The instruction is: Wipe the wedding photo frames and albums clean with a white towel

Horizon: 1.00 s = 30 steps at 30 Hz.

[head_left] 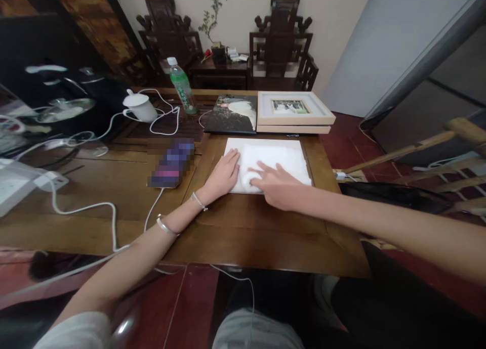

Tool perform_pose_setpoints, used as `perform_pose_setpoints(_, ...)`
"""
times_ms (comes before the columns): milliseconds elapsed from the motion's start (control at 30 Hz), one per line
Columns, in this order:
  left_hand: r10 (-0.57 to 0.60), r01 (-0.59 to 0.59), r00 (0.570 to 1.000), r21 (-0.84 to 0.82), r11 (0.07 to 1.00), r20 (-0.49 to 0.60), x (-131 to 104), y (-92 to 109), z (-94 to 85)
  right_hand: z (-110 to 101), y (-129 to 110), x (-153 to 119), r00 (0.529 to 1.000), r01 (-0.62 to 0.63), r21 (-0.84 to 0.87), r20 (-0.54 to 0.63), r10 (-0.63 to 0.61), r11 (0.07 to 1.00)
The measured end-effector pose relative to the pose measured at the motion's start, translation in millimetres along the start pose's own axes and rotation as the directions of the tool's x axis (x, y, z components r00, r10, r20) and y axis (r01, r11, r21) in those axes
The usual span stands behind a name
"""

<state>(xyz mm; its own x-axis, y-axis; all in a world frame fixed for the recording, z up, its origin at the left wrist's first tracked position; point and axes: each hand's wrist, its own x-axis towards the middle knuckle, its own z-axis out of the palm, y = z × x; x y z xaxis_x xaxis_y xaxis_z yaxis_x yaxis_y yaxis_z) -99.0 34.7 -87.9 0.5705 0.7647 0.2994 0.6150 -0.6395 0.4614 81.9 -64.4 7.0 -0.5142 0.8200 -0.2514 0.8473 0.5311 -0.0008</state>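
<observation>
A flat white panel (299, 162) lies on the wooden table, with a paler white sheet or layer (270, 153) over much of it. My left hand (225, 172) rests flat on the panel's left edge, fingers stretched out together and holding nothing. Over the panel's front middle, my right hand (279, 186) has its thumb and forefinger around a small white rounded wad (248, 177); its other fingers spread across the white surface. Whether the wad is cloth, paper or foam cannot be made out.
Behind the panel lie a dark photo print (230, 114) and stacked pale wood frames (296, 111). To the left are a phone (172, 163) on a cable, a green-labelled bottle (182, 86), a lidded white cup (140, 106), a black pot (70, 117) and a power strip (17, 187).
</observation>
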Motion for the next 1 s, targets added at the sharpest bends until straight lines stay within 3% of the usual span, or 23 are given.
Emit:
perform_pose_setpoints(167, -0.042, 0.026, 0.995, -0.182, 0.983, -0.087, 3, -3, -1.1, 0, 29, 46, 0.989, -0.107, -0.069, -0.109, 0.099, 0.992)
perform_pose_setpoints(300, -0.225, 0.086, 0.941, -0.462, 0.883, -0.254, 7, -6, -5.5, 0, 12, 70, 0.973, -0.215, -0.082, -0.099, 0.207, 0.973)
perform_pose_setpoints(367, -0.31, 0.078, 0.902, -0.591, 0.803, -0.302, 8, -7, -7.6, 1, -5, 69, 0.984, -0.16, -0.097, -0.09, 0.152, 0.982)
perform_pose_setpoints(467, -0.395, 0.074, 0.851, -0.666, 0.742, -0.346, 10, -6, -10.1, 5, -29, 51, 0.995, 0.025, -0.118, -0.098, -0.036, 0.993)
perform_pose_setpoints(533, -0.406, 0.078, 0.838, -0.656, 0.751, -0.364, 10, -4, -11.0, 7, -41, 31, 0.982, 0.135, -0.131, -0.113, -0.15, 0.982)
perform_pose_setpoints(667, -0.312, 0.067, 0.883, -0.564, 0.823, -0.35, 7, 3, -9.8, 5, -51, -10, 0.968, 0.239, -0.105, -0.052, -0.245, 0.965)
perform_pose_setpoints(833, -0.107, 0.049, 0.971, -0.26, 0.964, -0.213, 4, 7, -4.4, -8, -35, -26, 0.986, 0.164, 0.011, -0.039, -0.163, 0.986)
perform_pose_setpoints(1000, -0.043, 0.039, 0.997, -0.06, 0.997, -0.062, 2, 5, -1.2, -17, 8, 2, 0.998, -0.049, 0.018, -0.041, 0.05, 0.999)
